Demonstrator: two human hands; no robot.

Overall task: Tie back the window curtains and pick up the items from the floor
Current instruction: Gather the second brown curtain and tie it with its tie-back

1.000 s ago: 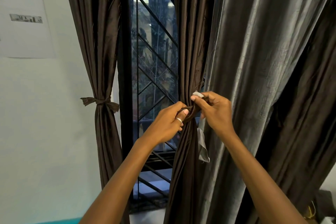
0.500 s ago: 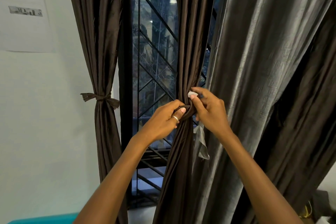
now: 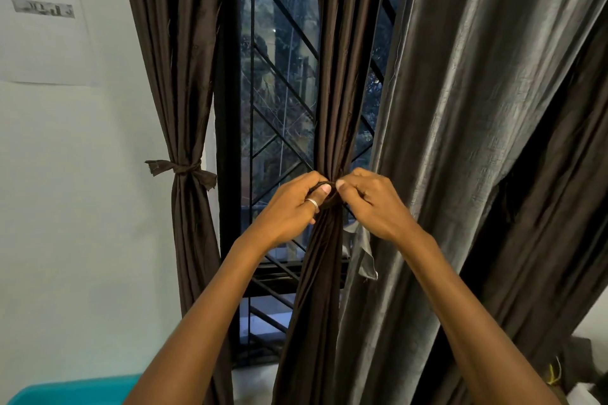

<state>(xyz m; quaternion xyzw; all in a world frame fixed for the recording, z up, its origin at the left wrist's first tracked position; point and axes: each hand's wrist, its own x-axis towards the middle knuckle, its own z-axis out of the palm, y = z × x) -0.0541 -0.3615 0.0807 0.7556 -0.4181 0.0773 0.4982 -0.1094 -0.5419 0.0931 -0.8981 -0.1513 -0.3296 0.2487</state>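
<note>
Your left hand (image 3: 291,207) and right hand (image 3: 373,204) both pinch the tie (image 3: 330,197) wrapped round the gathered middle curtain (image 3: 339,76), thumbs almost meeting. Further left, a second curtain (image 3: 177,59) hangs knotted beside the window bars (image 3: 279,102).

A: Background, quick?
B: Pale wall (image 3: 82,223). Printed sheet (image 3: 39,43) stuck high on it at left, with a small grey picture strip (text too blurred to read).
A: Window?
B: Dark metal grille (image 3: 285,85) with diagonal bars, dim foliage (image 3: 263,49) behind the glass.
A: Bottom left corner?
B: Teal surface (image 3: 75,388). Only its edge shows, so I cannot tell what it is.
</note>
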